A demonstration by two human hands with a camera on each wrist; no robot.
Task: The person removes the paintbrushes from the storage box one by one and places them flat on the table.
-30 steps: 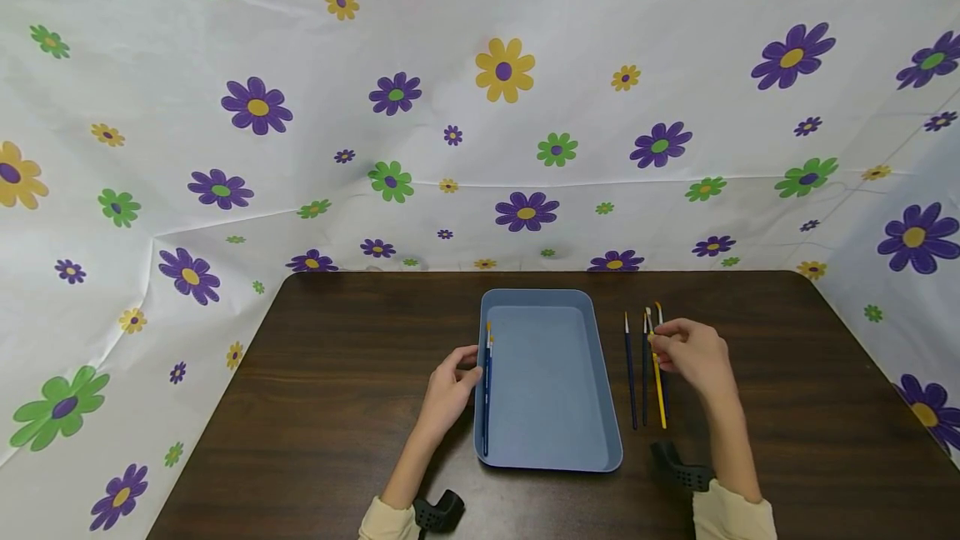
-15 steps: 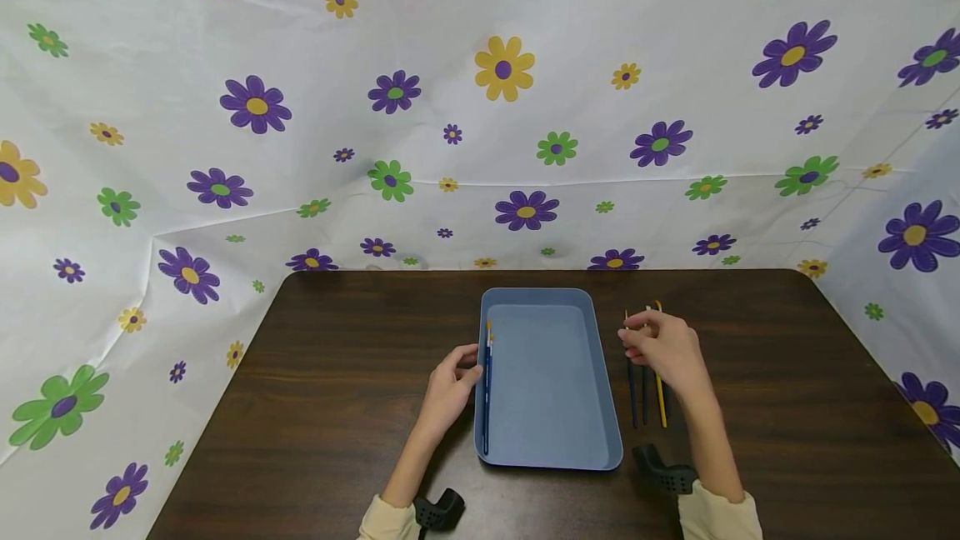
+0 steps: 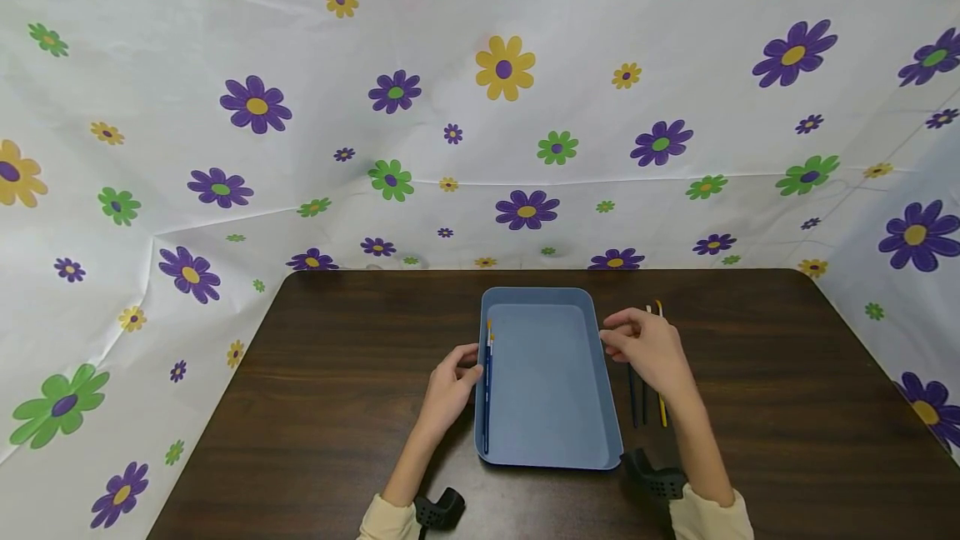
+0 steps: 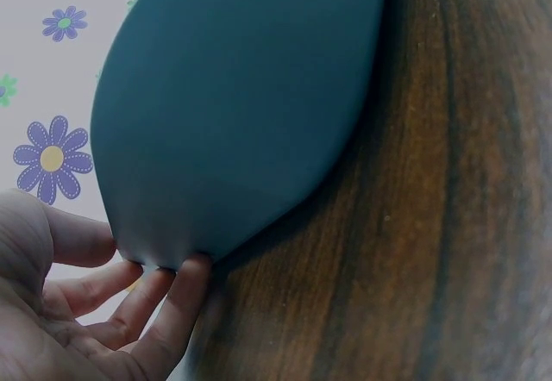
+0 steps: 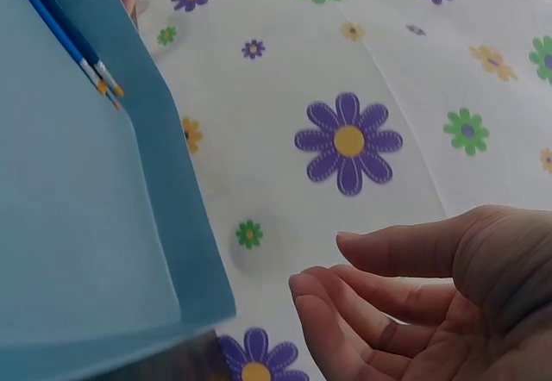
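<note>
A blue-grey tray (image 3: 551,382) sits lengthwise on the table. My left hand (image 3: 452,386) grips its left wall, and in the left wrist view the thumb and fingertips pinch the tray's edge (image 4: 241,114). Two blue paintbrushes (image 3: 487,398) lie side by side along the tray's left inner wall, bristles pointing away. My right hand (image 3: 651,352) is at the tray's right rim with loosely bent fingers; the right wrist view shows nothing between thumb and fingers (image 5: 323,321). Beneath it, dark paintbrushes (image 3: 633,402) and a yellow paintbrush (image 3: 662,411) lie on the table, partly hidden by the hand.
The dark wood table (image 3: 337,373) extends to both sides of the tray. Behind it hangs a white flowered cloth (image 3: 420,140). A black wrist mount (image 3: 441,510) sits at the left wrist, another mount (image 3: 654,477) at the right.
My right hand has moved left, from over the paintbrushes on the table to the tray's right rim. The left hand, the tray and the two brushes in it have stayed put.
</note>
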